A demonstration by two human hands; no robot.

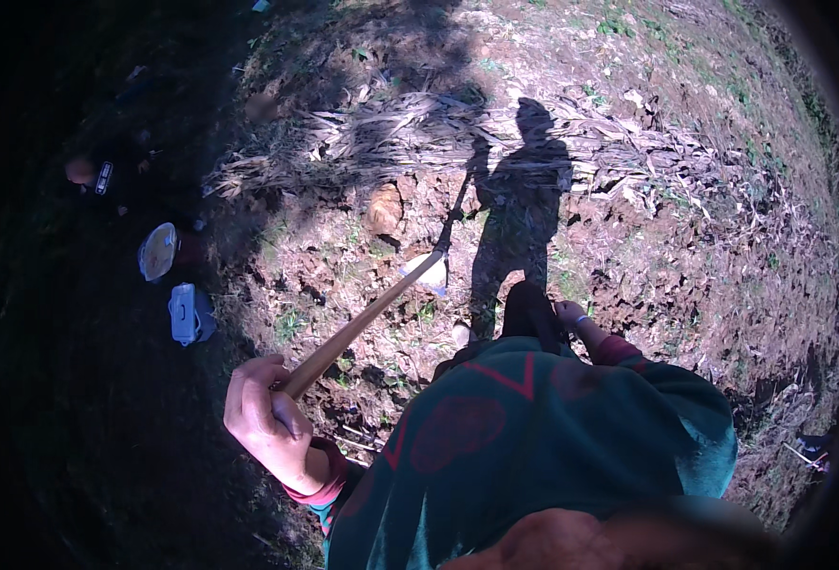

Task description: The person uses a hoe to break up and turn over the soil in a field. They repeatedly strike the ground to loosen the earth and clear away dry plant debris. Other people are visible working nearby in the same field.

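Observation:
My left hand [266, 420] is closed around the end of a long wooden handle [362, 328]. From there the handle slants up and right to a pale, bright tool head [425, 272] at the ground, whose exact kind I cannot tell. Low beside my right leg, my right hand [572, 315] hangs with a light band at the wrist; its fingers look curled, and whether it holds anything cannot be told. Just beyond the tool head, a rounded orange-brown thing [385, 210], perhaps an animal, sits on the broken soil.
A band of dry stalks [419, 135] crosses the ground ahead. In shade at left are a lidded blue container [186, 313], a round basin [158, 251] and a person in dark clothing [116, 174]. My shadow [519, 206] falls over clods and weeds.

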